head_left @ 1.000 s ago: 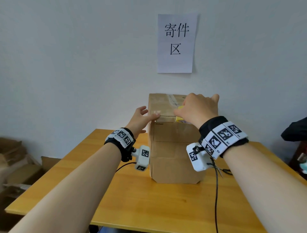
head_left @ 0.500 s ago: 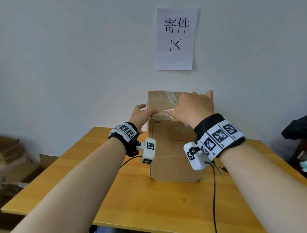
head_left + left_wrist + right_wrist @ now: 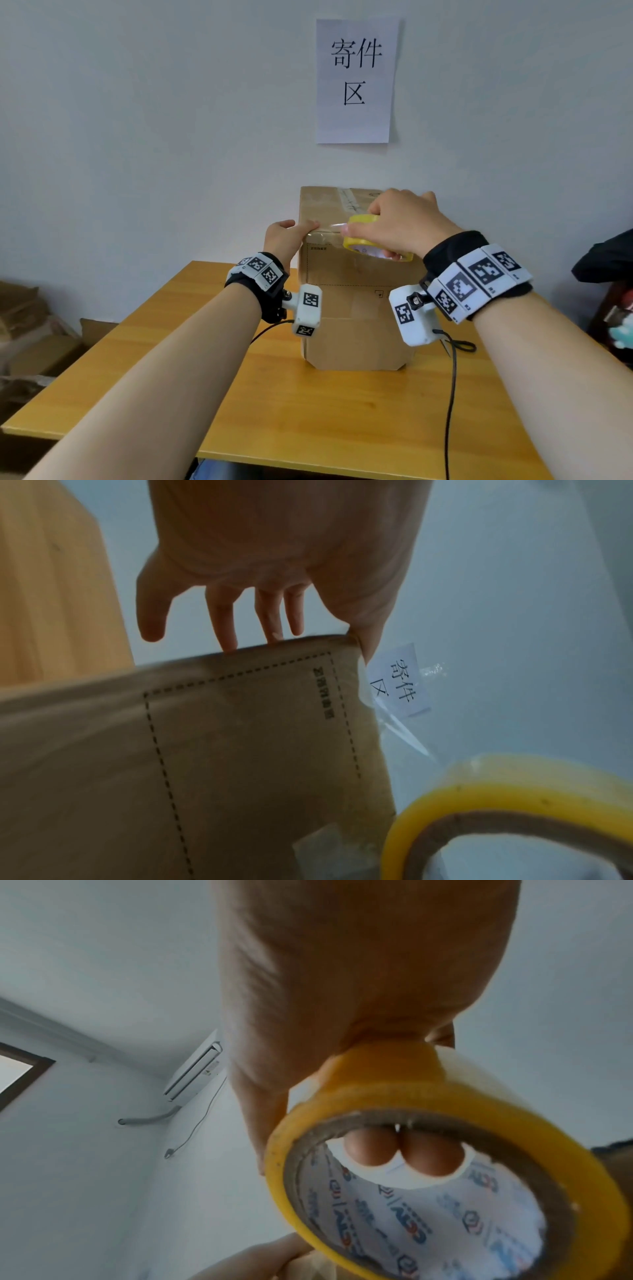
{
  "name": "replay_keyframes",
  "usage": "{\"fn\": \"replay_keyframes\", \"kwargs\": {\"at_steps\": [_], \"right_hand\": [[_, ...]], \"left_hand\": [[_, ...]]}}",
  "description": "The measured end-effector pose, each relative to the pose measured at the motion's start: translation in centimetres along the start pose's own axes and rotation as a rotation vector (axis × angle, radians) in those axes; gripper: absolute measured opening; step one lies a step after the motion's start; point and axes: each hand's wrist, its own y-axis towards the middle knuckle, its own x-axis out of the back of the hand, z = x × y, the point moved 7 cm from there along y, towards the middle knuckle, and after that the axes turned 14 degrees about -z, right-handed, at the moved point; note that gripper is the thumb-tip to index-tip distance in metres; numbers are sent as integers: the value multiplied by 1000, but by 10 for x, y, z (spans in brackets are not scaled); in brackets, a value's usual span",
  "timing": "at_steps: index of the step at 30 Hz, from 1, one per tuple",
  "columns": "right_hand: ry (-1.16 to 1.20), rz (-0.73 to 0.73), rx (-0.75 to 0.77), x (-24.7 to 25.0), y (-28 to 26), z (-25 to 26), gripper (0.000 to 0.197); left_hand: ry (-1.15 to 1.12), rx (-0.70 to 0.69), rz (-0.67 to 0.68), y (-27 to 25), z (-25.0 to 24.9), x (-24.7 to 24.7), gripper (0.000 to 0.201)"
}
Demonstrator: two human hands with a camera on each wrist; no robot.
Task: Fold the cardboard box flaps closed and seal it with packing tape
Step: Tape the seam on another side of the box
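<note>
A tall brown cardboard box (image 3: 352,308) stands on the wooden table, its top flaps folded shut with an old strip of tape across them. My left hand (image 3: 291,233) is at the box's upper left front corner, the thumb pressing on the edge and the fingers (image 3: 226,620) straight along the side. My right hand (image 3: 404,222) grips a yellow tape roll (image 3: 363,240) at the front top edge, with two fingertips (image 3: 369,1148) inside the core. A clear tape strip (image 3: 330,226) runs from my left thumb to the roll (image 3: 479,791).
The table (image 3: 308,411) has bare wood in front of the box, and black cables (image 3: 452,394) trail over it. A paper sign (image 3: 356,78) hangs on the wall behind. Cardboard boxes (image 3: 27,335) lie on the floor at left. A dark object (image 3: 606,257) sits at right.
My right hand has drawn the roll off the box top toward me and to the right, so the roll and a strip of tape now show. My left hand stays at the corner.
</note>
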Motion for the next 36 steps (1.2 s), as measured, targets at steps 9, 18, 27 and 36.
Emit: {"fn": "replay_keyframes", "kwargs": {"at_steps": [9, 18, 27, 36], "right_hand": [[9, -26, -68, 5, 5, 10, 48], [-54, -42, -37, 7, 7, 10, 43], [-194, -81, -78, 25, 0, -26, 43], [-263, -98, 18, 24, -3, -31, 68]], "left_hand": [[-2, 62, -31, 1, 3, 1, 85], [5, -40, -133, 9, 0, 8, 109], [114, -186, -247, 0, -13, 18, 112], [150, -198, -220, -3, -15, 17, 103]]}}
